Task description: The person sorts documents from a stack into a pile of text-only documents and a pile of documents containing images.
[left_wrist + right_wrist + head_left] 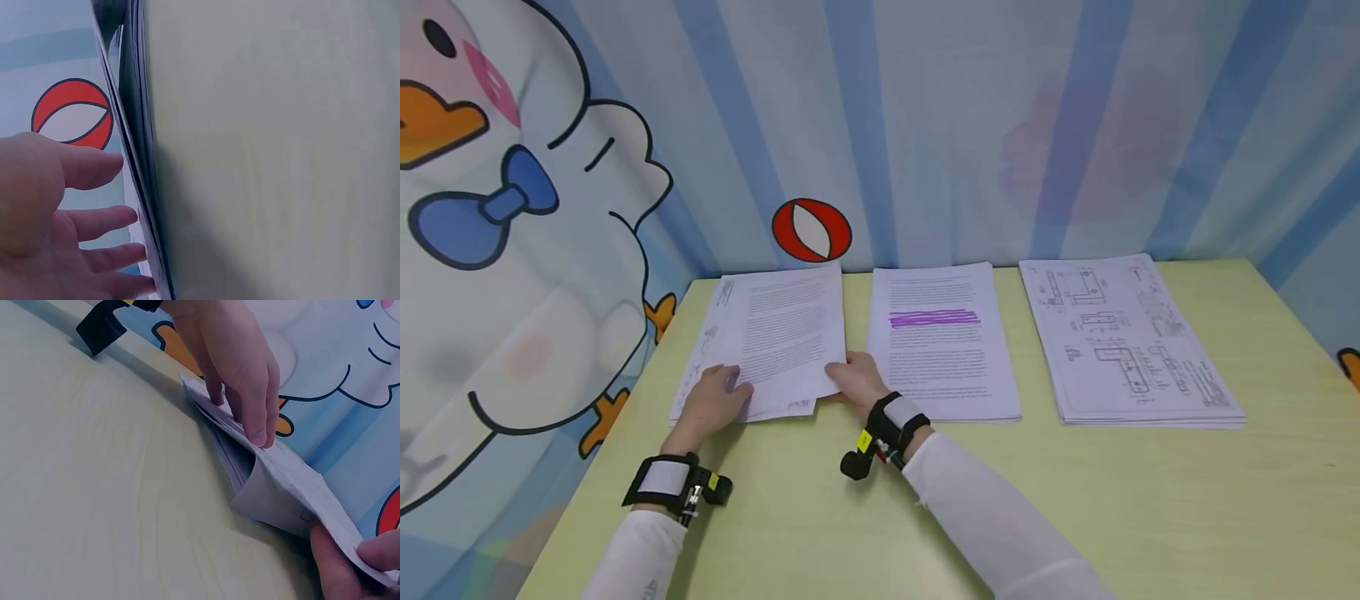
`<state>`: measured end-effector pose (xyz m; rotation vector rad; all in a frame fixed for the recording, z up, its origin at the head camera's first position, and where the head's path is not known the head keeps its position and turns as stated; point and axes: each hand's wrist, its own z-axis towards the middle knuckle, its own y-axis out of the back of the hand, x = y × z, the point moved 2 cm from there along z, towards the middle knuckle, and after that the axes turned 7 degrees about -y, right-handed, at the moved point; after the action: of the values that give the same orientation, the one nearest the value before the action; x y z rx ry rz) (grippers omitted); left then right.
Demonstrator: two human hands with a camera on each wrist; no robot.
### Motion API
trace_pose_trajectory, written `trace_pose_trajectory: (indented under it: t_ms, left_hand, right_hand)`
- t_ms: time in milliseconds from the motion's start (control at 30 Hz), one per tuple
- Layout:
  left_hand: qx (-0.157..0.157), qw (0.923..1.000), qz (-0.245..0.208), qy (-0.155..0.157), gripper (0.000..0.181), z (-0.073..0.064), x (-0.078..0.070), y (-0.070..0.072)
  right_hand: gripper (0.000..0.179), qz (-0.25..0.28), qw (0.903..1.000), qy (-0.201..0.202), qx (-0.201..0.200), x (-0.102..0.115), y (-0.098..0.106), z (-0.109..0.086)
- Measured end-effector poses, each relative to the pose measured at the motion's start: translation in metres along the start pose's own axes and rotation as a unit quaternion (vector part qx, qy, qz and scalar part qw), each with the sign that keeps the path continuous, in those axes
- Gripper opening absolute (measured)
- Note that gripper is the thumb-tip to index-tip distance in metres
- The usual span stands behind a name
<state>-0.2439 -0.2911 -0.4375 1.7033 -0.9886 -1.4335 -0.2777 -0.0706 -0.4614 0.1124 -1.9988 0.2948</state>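
Note:
At the left of the table lies a stack of printed paper [703, 350]. The right hand [859, 385] pinches the near right corner of its top sheet [786, 317], thumb above and fingers underneath, and that edge is raised. In the right wrist view, a lower sheet [269, 497] bends down under the lifted one, with the rest of the stack behind it. The left hand [711, 402] rests its fingertips on the near left part of the stack. Nearly straight fingers [106, 220] touch the paper in the left wrist view.
To the right stands a second stack [936, 358] with purple marker lines across its text. Farther right is a stack of technical drawings [1131, 342]. A printed curtain [955, 125] hangs behind the pale wooden table [1150, 517].

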Motion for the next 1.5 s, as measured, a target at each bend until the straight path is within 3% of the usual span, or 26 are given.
trace_pose_trajectory:
  t_ms: [100,200,367,467,567,733,1033,1100,1167,1233,1333,1500]
  left_hand:
    - [0.000,0.9999,-0.015,0.004,0.062,0.000,-0.002,-0.002]
    - [0.003,0.9997,-0.026,0.004,0.065,0.002,-0.003,-0.004]
    - [0.004,0.9984,-0.055,0.006,0.068,0.005,-0.009,-0.007]
    - [-0.008,0.9971,-0.076,0.001,0.067,0.006,-0.015,-0.010]
    - [-0.033,0.9947,-0.097,-0.014,0.063,0.007,-0.022,-0.013]
    - [-0.067,0.9876,-0.135,-0.044,0.056,0.005,-0.040,-0.021]
    - [-0.060,0.9670,-0.247,-0.022,0.053,0.008,-0.072,-0.034]
    - [-0.053,0.9732,-0.221,-0.034,0.052,0.008,-0.079,-0.040]
    - [-0.038,0.9841,-0.163,-0.059,0.052,0.008,-0.087,-0.046]
    - [-0.019,0.9898,-0.107,-0.092,0.053,0.008,-0.096,-0.053]
    - [0.019,0.9888,-0.061,-0.135,0.057,0.007,-0.110,-0.064]
    - [0.059,0.9811,-0.034,-0.181,0.059,0.009,-0.132,-0.078]
  right_hand:
    - [0.035,-0.053,0.9976,0.013,-0.043,0.001,0.004,-0.002]
    - [0.038,-0.070,0.9955,0.018,-0.062,0.004,0.009,-0.005]
    - [0.045,-0.045,0.9967,0.027,-0.062,0.009,0.020,-0.013]
    - [0.051,-0.018,0.9980,0.034,-0.050,0.012,0.028,-0.016]
    - [0.054,0.041,0.9985,0.032,-0.020,0.015,0.037,-0.019]
    - [0.054,0.099,0.9947,0.029,-0.003,0.020,0.055,-0.024]
    - [0.054,0.043,0.9978,0.037,-0.036,0.027,0.089,-0.036]
    - [0.055,0.019,0.9977,0.036,-0.054,0.027,0.097,-0.038]
    - [0.055,-0.002,0.9969,0.038,-0.069,0.025,0.105,-0.040]
    - [0.055,-0.015,0.9958,0.038,-0.082,0.023,0.113,-0.041]
    - [0.054,-0.018,0.9951,0.035,-0.091,0.019,0.124,-0.044]
    - [0.055,-0.022,0.9949,0.028,-0.094,0.014,0.139,-0.050]
